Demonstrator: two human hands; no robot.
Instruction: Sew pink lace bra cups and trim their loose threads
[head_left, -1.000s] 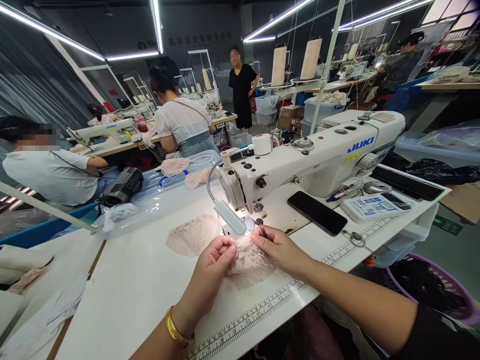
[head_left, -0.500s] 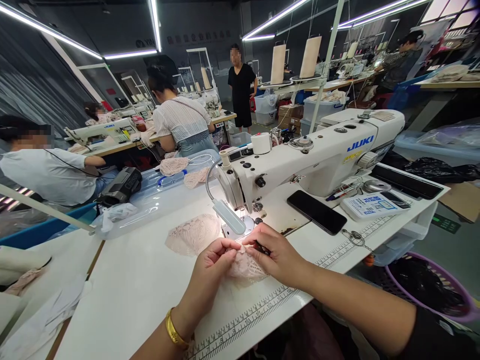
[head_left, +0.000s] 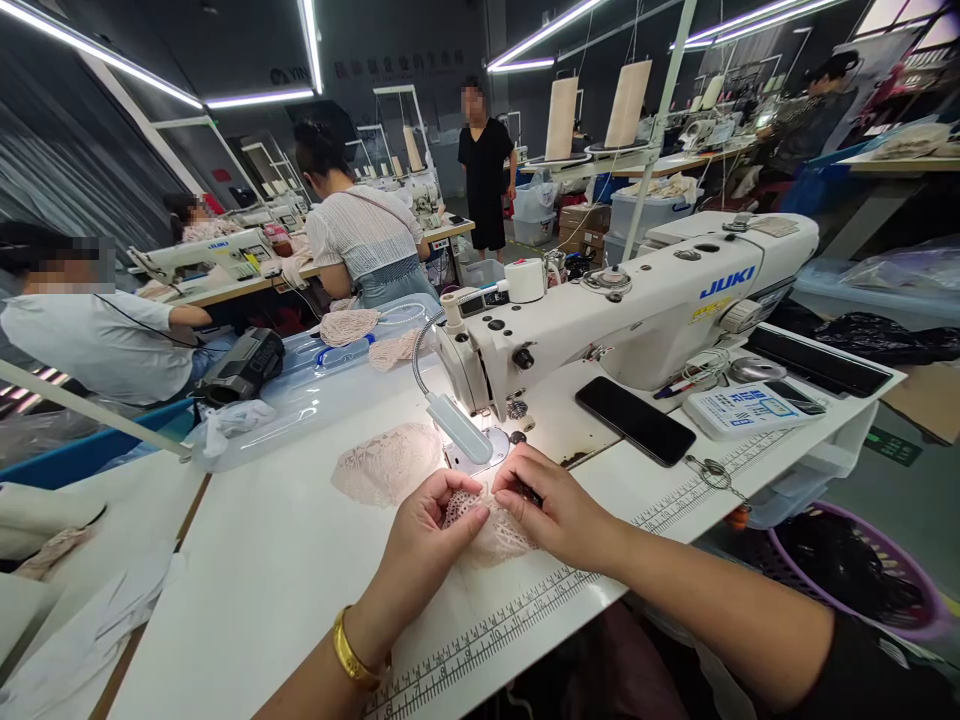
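My left hand [head_left: 427, 535] and my right hand [head_left: 555, 510] meet over a small piece of pink lace [head_left: 499, 535] on the white table [head_left: 285, 570], both pinching it at its upper edge. A small dark tool shows under my right fingers. A second pink lace piece [head_left: 386, 460] lies flat just beyond my left hand. The white JUKI sewing machine [head_left: 637, 300] stands behind, its needle area and gooseneck lamp [head_left: 465, 425] just above my fingers. A gold bangle sits on my left wrist.
A black phone [head_left: 634, 420], a white booklet [head_left: 742, 408] and small scissors [head_left: 709, 475] lie right of the machine. A clear plastic tray [head_left: 300, 395] with lace pieces stands behind left. A purple basket [head_left: 862, 570] is at lower right. Other people work at benches beyond.
My hands have drawn closer together, bunching the lace between them. The spread-out piece of a second ago is now gathered under my fingers.
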